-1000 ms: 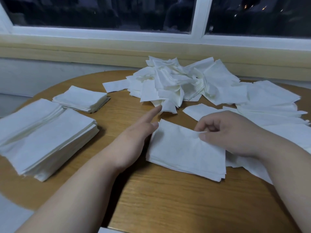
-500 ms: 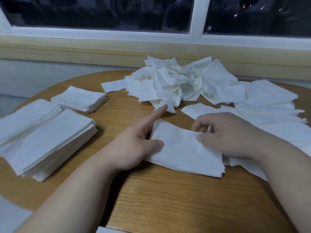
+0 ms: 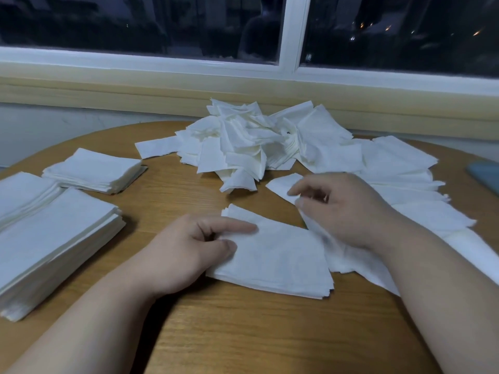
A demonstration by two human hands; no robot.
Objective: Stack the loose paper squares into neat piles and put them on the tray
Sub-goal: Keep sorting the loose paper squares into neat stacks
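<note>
Currently at centre: a working pile [image 3: 275,255] of white paper squares lies flat on the table [image 3: 243,333], a little towards the near edge, its layers roughly aligned
Left hand [image 3: 186,249]: holds the working pile by its left edge; forefinger and thumb lie on top, the other fingers are curled at the edge
Right hand [image 3: 348,209]: fingers curled, thumb and forefinger at the corner of a loose square [image 3: 280,184] just beyond the working pile; blurred, so a grip cannot be confirmed
Loose heap [image 3: 243,147]: crumpled and overlapping squares piled at the far edge of the table, under the window [image 3: 291,33]
Spread sheets [image 3: 405,168]: flat overlapping squares running from the heap along the right side, passing under the right forearm
Small stack [image 3: 91,171]: squared up, far-left part of the table
Large stack [image 3: 54,238]: squared up, at the left edge
Edge stack [image 3: 19,193]: touching the large stack on its far-left side, partly cut off
Grey object [image 3: 486,176]: at the right edge, identity unclear
</note>
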